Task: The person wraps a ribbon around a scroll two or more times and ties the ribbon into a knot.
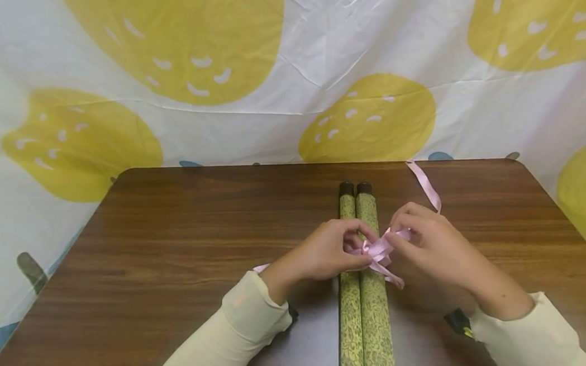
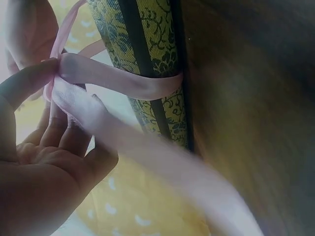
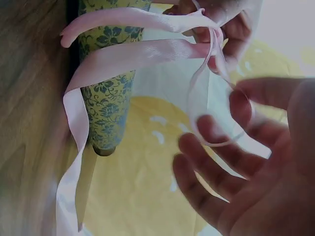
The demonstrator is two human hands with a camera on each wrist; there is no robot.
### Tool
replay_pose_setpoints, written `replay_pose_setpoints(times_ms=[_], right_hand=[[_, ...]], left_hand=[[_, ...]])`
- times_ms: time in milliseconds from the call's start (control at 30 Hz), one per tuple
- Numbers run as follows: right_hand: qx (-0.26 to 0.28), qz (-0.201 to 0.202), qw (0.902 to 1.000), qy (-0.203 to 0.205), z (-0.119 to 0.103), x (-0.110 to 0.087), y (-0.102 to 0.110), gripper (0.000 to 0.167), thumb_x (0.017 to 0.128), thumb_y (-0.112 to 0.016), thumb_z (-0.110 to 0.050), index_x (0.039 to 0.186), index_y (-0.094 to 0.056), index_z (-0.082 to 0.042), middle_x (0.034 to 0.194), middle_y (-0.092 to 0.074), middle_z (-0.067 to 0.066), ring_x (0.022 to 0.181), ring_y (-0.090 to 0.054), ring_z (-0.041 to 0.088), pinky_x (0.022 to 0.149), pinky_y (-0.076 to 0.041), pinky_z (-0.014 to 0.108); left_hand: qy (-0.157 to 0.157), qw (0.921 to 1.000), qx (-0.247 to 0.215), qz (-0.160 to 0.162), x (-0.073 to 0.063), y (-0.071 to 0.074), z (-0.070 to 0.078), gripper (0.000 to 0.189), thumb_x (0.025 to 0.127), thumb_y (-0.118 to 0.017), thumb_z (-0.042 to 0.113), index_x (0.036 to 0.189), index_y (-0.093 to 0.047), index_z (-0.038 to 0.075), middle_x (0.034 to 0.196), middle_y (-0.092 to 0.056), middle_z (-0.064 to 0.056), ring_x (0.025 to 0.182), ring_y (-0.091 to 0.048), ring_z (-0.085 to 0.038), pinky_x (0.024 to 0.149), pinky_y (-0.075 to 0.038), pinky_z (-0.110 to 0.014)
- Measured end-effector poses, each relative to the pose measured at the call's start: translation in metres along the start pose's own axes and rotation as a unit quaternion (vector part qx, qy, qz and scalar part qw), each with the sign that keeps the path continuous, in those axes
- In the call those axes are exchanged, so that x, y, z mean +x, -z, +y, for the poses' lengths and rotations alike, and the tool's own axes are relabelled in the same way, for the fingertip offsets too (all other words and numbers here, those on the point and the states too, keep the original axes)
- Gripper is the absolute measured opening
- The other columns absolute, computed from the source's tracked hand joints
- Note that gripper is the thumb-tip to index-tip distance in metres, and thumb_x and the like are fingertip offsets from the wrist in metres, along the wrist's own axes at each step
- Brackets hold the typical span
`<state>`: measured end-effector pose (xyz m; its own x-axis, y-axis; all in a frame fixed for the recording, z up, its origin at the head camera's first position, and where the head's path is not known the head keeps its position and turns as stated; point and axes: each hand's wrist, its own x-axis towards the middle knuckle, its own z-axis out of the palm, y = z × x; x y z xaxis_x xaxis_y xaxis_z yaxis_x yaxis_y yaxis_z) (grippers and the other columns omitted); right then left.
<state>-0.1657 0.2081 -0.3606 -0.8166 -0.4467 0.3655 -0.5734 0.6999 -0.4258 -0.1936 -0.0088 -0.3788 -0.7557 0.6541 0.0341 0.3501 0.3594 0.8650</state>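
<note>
Two scrolls with green-gold floral brocade and dark end knobs lie side by side, the left scroll [image 1: 351, 325] touching the right scroll [image 1: 375, 318]. Across their middle runs a pink satin ribbon [image 1: 379, 249], gathered above them. My left hand [image 1: 327, 251] pinches the gathered part between thumb and finger; the left wrist view shows a ribbon band [image 2: 118, 81] passing round the brocade and a tail hanging off. My right hand [image 1: 430, 247] pinches a thin ribbon loop [image 3: 191, 98] between thumb and index finger, other fingers loosely spread. Whether a knot is formed I cannot tell.
The scrolls lie on a brown wood-grain table [image 1: 185, 234]. One ribbon tail [image 1: 426, 186] stretches toward the table's back edge on the right. Behind hangs a white cloth [image 1: 249, 129] printed with yellow fruit. Dark straps show by both cuffs.
</note>
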Motion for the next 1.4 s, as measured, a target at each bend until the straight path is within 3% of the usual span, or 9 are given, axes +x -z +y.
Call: replay_pose_setpoints(times_ms=[200, 467, 567, 800, 900, 1000, 1167, 1233, 1400], right_hand=[[-0.002, -0.052, 0.9985, 0.019, -0.001, 0.000, -0.009, 0.006, 0.091, -0.072, -0.022, 0.090, -0.069, -0.017, 0.100, -0.063, -0.004, 0.095, -0.059, 0.011, 0.083, -0.054, 0.038], [-0.025, 0.004, 0.9997, -0.006, 0.000, 0.001, 0.007, 0.008, 0.089, -0.071, -0.009, 0.083, -0.070, -0.014, 0.093, -0.065, 0.000, 0.084, -0.062, 0.015, 0.074, -0.053, 0.038], [-0.025, 0.002, 0.9995, -0.017, -0.001, 0.001, 0.009, 0.008, 0.088, -0.071, -0.009, 0.081, -0.069, -0.014, 0.089, -0.066, -0.001, 0.080, -0.060, 0.014, 0.071, -0.052, 0.036], [0.034, -0.067, 0.9972, -0.005, -0.003, 0.002, -0.003, 0.009, 0.087, -0.076, -0.019, 0.083, -0.068, -0.021, 0.073, -0.064, -0.012, 0.065, -0.055, 0.001, 0.062, -0.050, 0.023], [0.047, -0.063, 0.9968, -0.014, -0.001, -0.002, -0.001, 0.012, 0.089, -0.074, -0.015, 0.082, -0.066, -0.020, 0.065, -0.057, -0.014, 0.058, -0.047, 0.000, 0.053, -0.044, 0.022], [0.066, -0.044, 0.9955, -0.051, 0.003, -0.009, 0.006, 0.012, 0.092, -0.070, -0.013, 0.083, -0.064, -0.018, 0.061, -0.051, -0.013, 0.052, -0.040, 0.000, 0.047, -0.039, 0.022], [0.176, -0.030, 0.9763, -0.122, 0.013, -0.021, 0.021, 0.009, 0.099, -0.062, -0.015, 0.091, -0.060, -0.013, 0.054, -0.042, -0.008, 0.044, -0.033, 0.005, 0.037, -0.030, 0.027], [0.236, -0.027, 0.9619, -0.135, 0.019, -0.024, 0.027, 0.009, 0.101, -0.058, -0.013, 0.093, -0.059, -0.010, 0.052, -0.039, -0.004, 0.042, -0.033, 0.011, 0.036, -0.029, 0.030], [0.371, -0.018, 0.9180, -0.139, 0.033, -0.030, 0.037, 0.011, 0.101, -0.053, -0.003, 0.096, -0.057, -0.011, 0.053, -0.035, 0.006, 0.046, -0.029, 0.027, 0.051, -0.048, 0.028]], left_hand=[[0.001, 0.9999, -0.009, -0.006, -0.001, 0.001, 0.000, 0.027, 0.087, -0.076, 0.006, 0.112, -0.066, 0.008, 0.085, -0.071, -0.005, 0.073, -0.062, -0.005, 0.072, -0.053, -0.018], [0.014, 0.9998, -0.015, 0.001, -0.001, 0.001, 0.002, 0.032, 0.084, -0.077, 0.004, 0.113, -0.065, 0.008, 0.086, -0.072, -0.005, 0.071, -0.061, -0.006, 0.066, -0.049, -0.019], [0.013, 0.9998, -0.017, 0.001, -0.001, 0.001, 0.002, 0.032, 0.084, -0.077, 0.004, 0.113, -0.066, 0.008, 0.086, -0.072, -0.005, 0.069, -0.060, -0.006, 0.063, -0.047, -0.019], [0.010, 0.9995, -0.028, -0.006, -0.002, 0.001, 0.001, 0.032, 0.086, -0.076, 0.003, 0.115, -0.065, 0.008, 0.087, -0.072, -0.007, 0.068, -0.060, -0.006, 0.062, -0.047, -0.018], [0.011, 0.9997, -0.021, -0.006, -0.002, 0.000, 0.000, 0.032, 0.086, -0.076, 0.004, 0.116, -0.064, 0.009, 0.088, -0.072, -0.006, 0.070, -0.061, -0.006, 0.063, -0.047, -0.019], [0.011, 0.9998, -0.015, -0.006, -0.001, 0.000, 0.000, 0.032, 0.086, -0.077, 0.006, 0.115, -0.065, 0.010, 0.087, -0.072, -0.004, 0.070, -0.061, -0.006, 0.063, -0.047, -0.019], [0.013, 0.9995, -0.028, -0.006, 0.000, 0.000, -0.001, 0.032, 0.085, -0.077, 0.004, 0.114, -0.065, 0.010, 0.085, -0.072, -0.005, 0.067, -0.060, -0.007, 0.059, -0.048, -0.019], [0.013, 0.9994, -0.032, -0.005, 0.000, 0.001, -0.001, 0.032, 0.085, -0.077, 0.003, 0.114, -0.065, 0.009, 0.085, -0.072, -0.006, 0.066, -0.060, -0.007, 0.059, -0.050, -0.020], [0.013, 0.9997, -0.018, -0.004, -0.002, 0.005, 0.000, 0.032, 0.085, -0.077, 0.005, 0.114, -0.065, 0.009, 0.087, -0.073, -0.006, 0.071, -0.062, -0.007, 0.063, -0.051, -0.020]])
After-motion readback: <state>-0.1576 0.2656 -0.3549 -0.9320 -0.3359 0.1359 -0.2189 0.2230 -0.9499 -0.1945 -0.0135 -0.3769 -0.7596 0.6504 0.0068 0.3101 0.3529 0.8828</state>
